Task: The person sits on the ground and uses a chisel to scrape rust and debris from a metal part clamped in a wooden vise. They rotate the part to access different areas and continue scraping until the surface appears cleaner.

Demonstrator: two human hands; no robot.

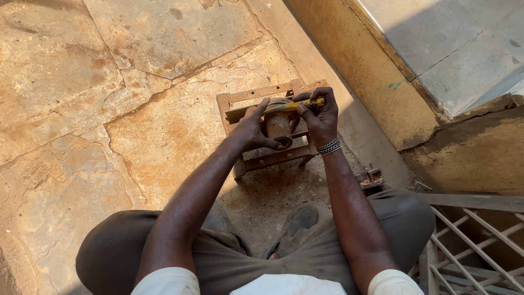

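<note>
At the centre of the frame the left hand is wrapped around a rusty cylinder. It is round and rough, and its long axis runs from the upper frame down toward the person. The right hand pinches closed on a thin yellow bar, which lies across the cylinder top, going left to right and slightly up. Both are over a small frame of flat metal strips on the cracked stone floor. A metal grille is at lower right.
</note>
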